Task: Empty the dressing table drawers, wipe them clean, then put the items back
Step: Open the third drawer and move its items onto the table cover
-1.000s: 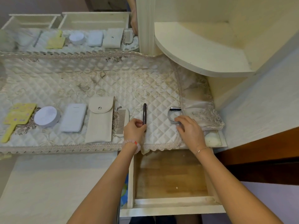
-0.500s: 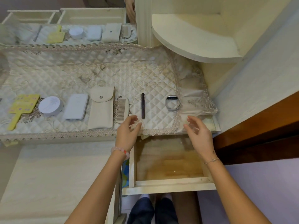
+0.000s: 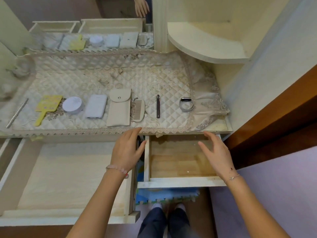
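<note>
Two drawers stand pulled out below the dressing table: a wide pale one (image 3: 10, 170) on the left and a small wooden one (image 3: 180, 183) on the right, both bare inside. On the quilted cloth (image 3: 106, 74) lie a metal stick (image 3: 17, 112), yellow hand mirror (image 3: 47, 107), round white case (image 3: 72, 105), white flat box (image 3: 96, 108), beige pouch (image 3: 119, 109), comb (image 3: 138, 111), dark pen (image 3: 158, 106) and a band (image 3: 186, 104). My left hand (image 3: 127, 150) hovers open at the gap between the drawers. My right hand (image 3: 216, 152) hovers open over the small drawer.
A mirror (image 3: 96, 23) behind the table reflects the items. A curved shelf (image 3: 202, 43) juts out at the upper right, beside a white wall panel and brown wood edge. A colourful foam mat (image 3: 168, 194) and my feet lie below the small drawer.
Both hands let go of the pen and the band on the cloth and drew back toward me, now hovering empty over the drawers. The view pulled back, showing the wide left drawer.
</note>
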Available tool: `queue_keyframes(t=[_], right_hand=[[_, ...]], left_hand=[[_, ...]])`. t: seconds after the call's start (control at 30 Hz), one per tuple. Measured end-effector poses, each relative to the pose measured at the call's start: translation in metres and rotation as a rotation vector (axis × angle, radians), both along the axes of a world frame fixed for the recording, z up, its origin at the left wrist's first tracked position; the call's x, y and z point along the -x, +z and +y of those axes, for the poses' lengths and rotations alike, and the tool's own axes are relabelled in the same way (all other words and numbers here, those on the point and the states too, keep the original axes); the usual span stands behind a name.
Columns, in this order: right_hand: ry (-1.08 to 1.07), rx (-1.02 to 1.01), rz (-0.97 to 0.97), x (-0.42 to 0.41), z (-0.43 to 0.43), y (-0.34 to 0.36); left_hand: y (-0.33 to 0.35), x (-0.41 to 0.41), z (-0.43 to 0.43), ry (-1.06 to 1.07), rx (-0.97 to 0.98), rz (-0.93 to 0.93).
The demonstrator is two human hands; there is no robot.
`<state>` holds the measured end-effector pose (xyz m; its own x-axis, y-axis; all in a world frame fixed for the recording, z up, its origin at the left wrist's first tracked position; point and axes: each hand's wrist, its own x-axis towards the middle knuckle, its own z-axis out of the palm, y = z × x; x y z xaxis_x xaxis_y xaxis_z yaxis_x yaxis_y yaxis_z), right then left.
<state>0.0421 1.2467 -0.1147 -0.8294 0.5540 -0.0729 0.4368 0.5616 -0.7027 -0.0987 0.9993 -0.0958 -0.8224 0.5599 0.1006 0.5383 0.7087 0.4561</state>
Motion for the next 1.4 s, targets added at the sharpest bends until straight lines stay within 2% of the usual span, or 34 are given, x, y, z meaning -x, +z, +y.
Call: queue_keyframes(t=[0.27, 0.53, 0.9, 1.4], right_hand=[[0.082, -0.204, 0.058, 0.006, 0.003, 0.044], [0.12, -0.301, 0.129, 0.022, -0.001, 0.085], [0.184, -0.36, 0.238, 0.046, -0.02, 0.113], [0.502, -0.415, 0.238, 0.066, -0.043, 0.121]], left_hand=[[0.039, 0.008, -0.019, -0.02, 0.08, 0.225], [0.078, 0.023, -0.023, -0.025, 0.088, 0.362], [0.095, 0.032, -0.044, 0.034, 0.098, 0.433], [0.108, -0.028, -0.072, 0.251, 0.19, 0.451]])
